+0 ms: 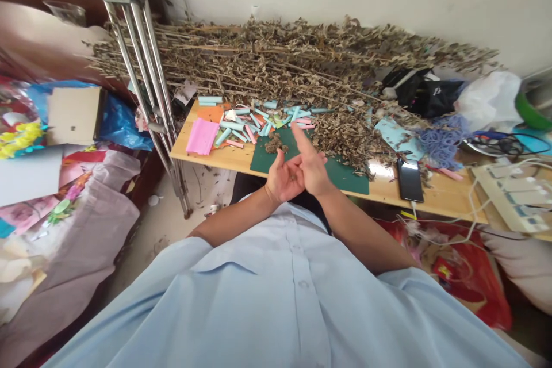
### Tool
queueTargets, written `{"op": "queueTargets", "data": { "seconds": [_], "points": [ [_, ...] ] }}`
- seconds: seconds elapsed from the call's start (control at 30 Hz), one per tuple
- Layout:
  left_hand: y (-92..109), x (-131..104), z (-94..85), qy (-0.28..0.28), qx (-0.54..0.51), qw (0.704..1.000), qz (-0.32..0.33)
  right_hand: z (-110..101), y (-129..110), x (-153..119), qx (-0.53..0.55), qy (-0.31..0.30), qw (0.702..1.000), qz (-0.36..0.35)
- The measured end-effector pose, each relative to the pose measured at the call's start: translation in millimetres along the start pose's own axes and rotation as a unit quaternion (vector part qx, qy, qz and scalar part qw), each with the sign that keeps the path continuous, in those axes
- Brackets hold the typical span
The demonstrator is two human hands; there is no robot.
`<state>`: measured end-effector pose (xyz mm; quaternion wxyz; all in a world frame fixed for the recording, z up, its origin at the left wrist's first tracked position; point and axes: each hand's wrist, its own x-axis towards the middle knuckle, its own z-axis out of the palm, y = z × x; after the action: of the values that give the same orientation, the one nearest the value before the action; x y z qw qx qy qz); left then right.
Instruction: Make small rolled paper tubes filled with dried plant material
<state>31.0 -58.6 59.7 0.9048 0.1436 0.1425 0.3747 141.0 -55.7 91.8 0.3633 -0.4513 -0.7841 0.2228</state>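
Observation:
My left hand (285, 178) is palm up with its fingers stretched out, just over the table's near edge. Against its palm rests my right hand (314, 169), held edge-on with straight fingers. No held thing shows, though the space between the palms is hidden. Beneath and beyond them is a green mat (351, 183). A small brown clump of crumbled dry leaf (274, 143) sits on its left part, and a larger heap of dried leaves (345, 141) covers its right. Small blue and pink paper rolls (233, 125) lie scattered to the left, near a pink paper sheet (202, 136).
Long bundles of dried stalks (276, 57) lie along the wall. Metal crutches (149, 69) stand at the left. On the right are a phone (409, 179) with a cable, a power strip (513, 192), purple string (442, 141) and a white plastic bag (489, 98).

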Motion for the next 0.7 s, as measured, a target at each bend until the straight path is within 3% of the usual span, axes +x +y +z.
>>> {"op": "queueTargets", "data": {
  "seconds": [0.13,0.2,0.43,0.7],
  "points": [
    [5,0,-0.2,0.006,-0.018,1.0,0.014,-16,-1,-13,0.066,0.148,0.986,0.034],
    [7,0,-0.5,0.008,-0.029,0.999,0.01,-21,-2,-23,0.066,0.171,0.982,0.045],
    [10,-4,1.8,0.011,-0.068,0.998,-0.009,-9,2,-51,-0.067,0.0,0.998,0.003],
    [0,-7,-18.7,0.025,-0.033,0.999,-0.019,18,17,-67,-0.111,-0.023,0.994,0.013]
  ]
}}
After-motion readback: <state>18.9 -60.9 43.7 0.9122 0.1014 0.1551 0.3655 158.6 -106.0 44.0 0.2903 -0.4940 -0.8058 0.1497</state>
